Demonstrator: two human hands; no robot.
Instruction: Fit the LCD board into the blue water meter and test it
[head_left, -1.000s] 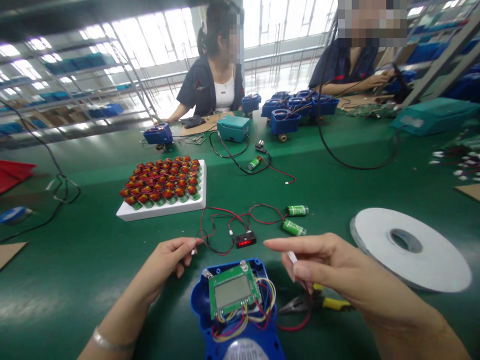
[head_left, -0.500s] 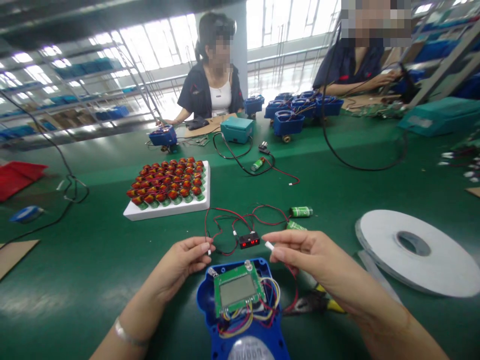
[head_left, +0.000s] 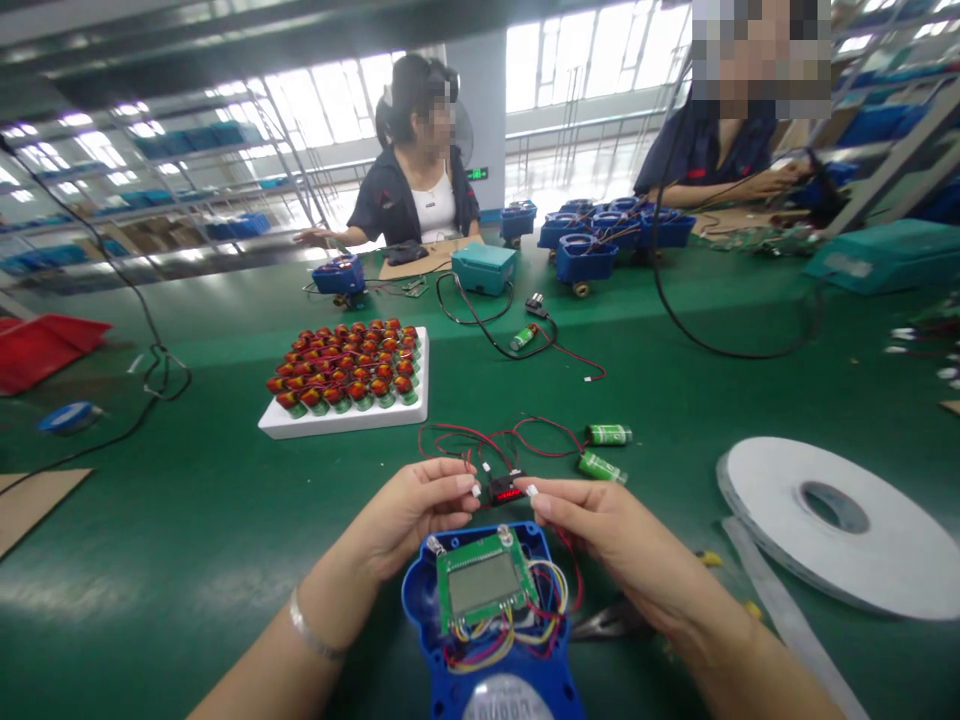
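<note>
My left hand pinches a small white wire connector between thumb and fingertips. Facing it across a short gap, my right hand grips another white connector with red wire trailing below. Between and just behind the fingertips lies a small black meter with lit red digits, partly covered by my right fingers. Below both hands sits an opened blue housing holding a green circuit board with a grey display and coloured wires. Two green batteries with red leads lie behind my right hand.
A white foam tray of wrapped batteries stands left. A large white tape roll lies right, with pliers partly under my right arm. Beyond are a loose battery, a black cable, a teal box, blue housings and two co-workers.
My left hand has moved right with its connector, closer to the one in my right hand. The digits on the meter look different. One co-worker's arm has lifted outward.
</note>
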